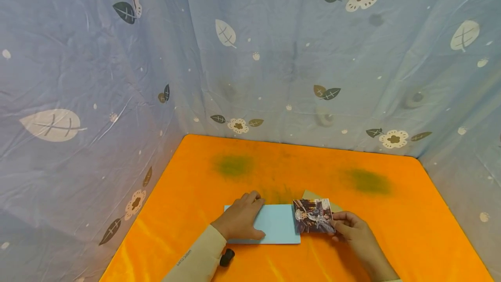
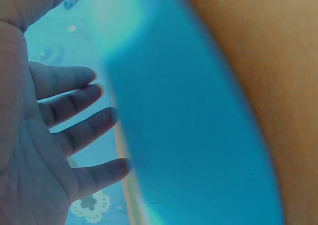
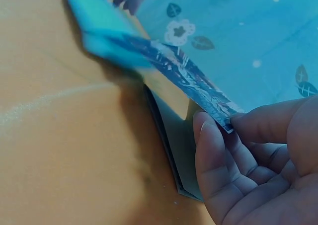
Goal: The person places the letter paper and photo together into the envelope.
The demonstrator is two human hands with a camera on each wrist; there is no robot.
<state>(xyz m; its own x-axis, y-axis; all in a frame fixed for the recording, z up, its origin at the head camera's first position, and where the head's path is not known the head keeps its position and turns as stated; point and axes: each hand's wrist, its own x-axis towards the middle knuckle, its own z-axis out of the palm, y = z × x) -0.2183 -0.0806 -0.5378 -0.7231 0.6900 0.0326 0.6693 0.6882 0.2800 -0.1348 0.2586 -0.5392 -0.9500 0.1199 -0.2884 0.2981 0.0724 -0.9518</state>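
A flat light blue rectangle point(image 1: 278, 224), like a pad or folded card, lies in front of me in the head view. My left hand point(image 1: 242, 216) spans it from above, fingers reaching its far edge and thumb near the front edge. In the left wrist view the straight fingertips point(image 2: 124, 169) are right at the edge of the blue piece. My right hand point(image 1: 354, 229) pinches a printed picture card point(image 1: 313, 216) by its right edge, between thumb and fingers. That card overlaps the blue rectangle's right end and is tilted in the right wrist view.
Behind the picture card, a flat tan piece point(image 1: 310, 194) with a dark edge is partly hidden on the orange tabletop point(image 1: 282, 169). By the left sleeve sits a small black object point(image 1: 227, 257). Patterned blue-grey curtains point(image 1: 274, 68) rise along the table's back and sides.
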